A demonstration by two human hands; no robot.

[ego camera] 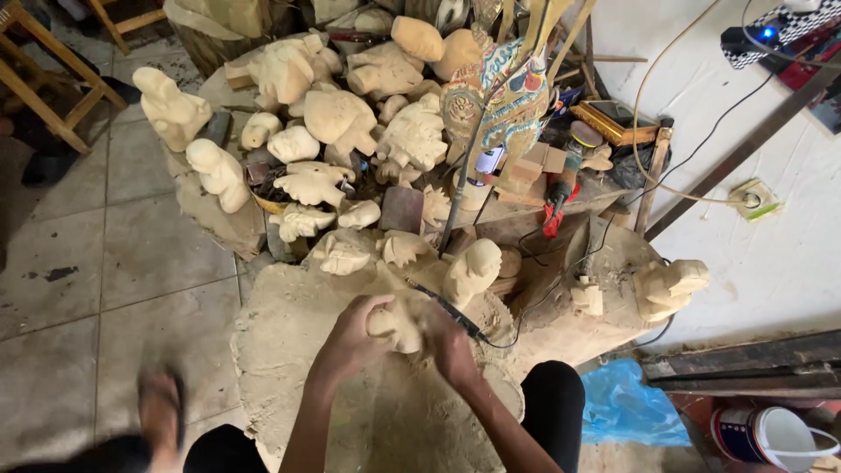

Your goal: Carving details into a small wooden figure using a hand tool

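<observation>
A small pale wooden carving [392, 326] sits between both my hands above a dusty work slab [289, 324]. My left hand [350, 337] wraps around its left side. My right hand [448, 343] grips the right side, and a thin dark tool [451, 311] runs up and to the left from it; whether the fingers hold that tool is blurred. Just beyond my hands stands another unpainted wooden figure [471, 270].
Several pale wooden carvings [337, 118] are heaped ahead. A painted flat puppet [504, 96] stands upright among them. A blue plastic bag [626, 407] and a white bucket [775, 435] lie to the right. Tiled floor [114, 263] spreads left, with my sandalled foot [162, 412].
</observation>
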